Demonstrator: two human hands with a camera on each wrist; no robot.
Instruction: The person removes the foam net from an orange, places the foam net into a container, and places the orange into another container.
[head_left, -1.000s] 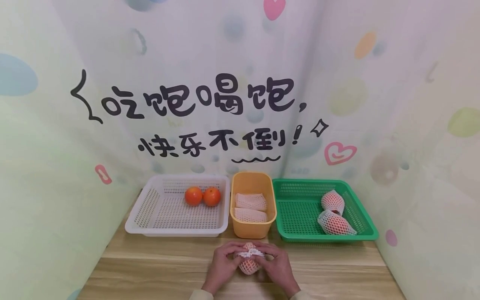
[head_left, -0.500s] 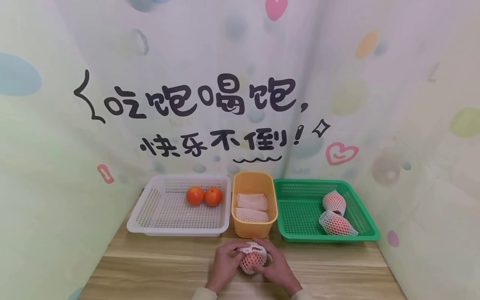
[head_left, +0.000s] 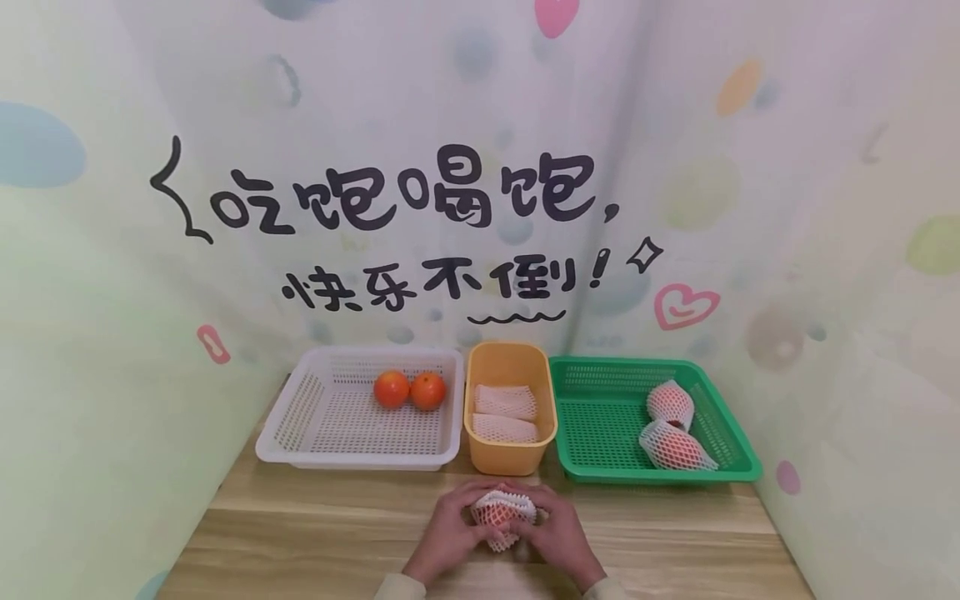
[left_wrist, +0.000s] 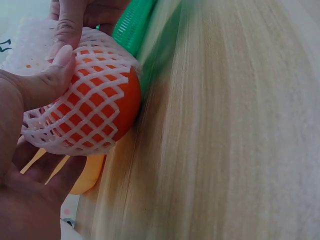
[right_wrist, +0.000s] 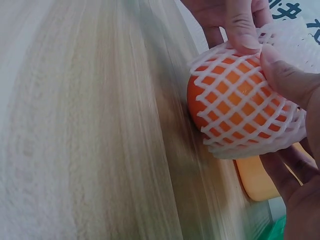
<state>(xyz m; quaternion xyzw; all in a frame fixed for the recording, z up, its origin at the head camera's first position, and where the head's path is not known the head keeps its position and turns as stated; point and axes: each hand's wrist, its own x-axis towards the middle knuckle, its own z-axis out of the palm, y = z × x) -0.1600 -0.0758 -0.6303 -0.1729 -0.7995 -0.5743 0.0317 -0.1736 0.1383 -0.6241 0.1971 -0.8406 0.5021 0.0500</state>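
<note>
Between both hands, over the near middle of the table, is an orange-red tomato (left_wrist: 131,107) in a white foam net sleeve (head_left: 501,510). My left hand (head_left: 450,529) holds it from the left, its thumb on the net and its fingers on the far side. From the right, my right hand (head_left: 561,533) grips it the same way. The two thumbs nearly meet on the near face in the wrist views. One end of the tomato shows bare beyond the net (right_wrist: 235,95). In the head view the sleeve's upper rim is spread around the top.
A white basket (head_left: 337,458) with two bare tomatoes (head_left: 392,389) stands at the left. In the middle, a yellow bin (head_left: 510,458) contains flat foam nets (head_left: 505,427). A green basket (head_left: 660,477) at the right holds two netted tomatoes (head_left: 670,404). A printed curtain (head_left: 480,100) hangs behind.
The sleeve's rim, bunched across the tomato's upper part a second ago, is now spread wider around it. Both thumbs have shifted on the net, and the hands stay at the same place.
</note>
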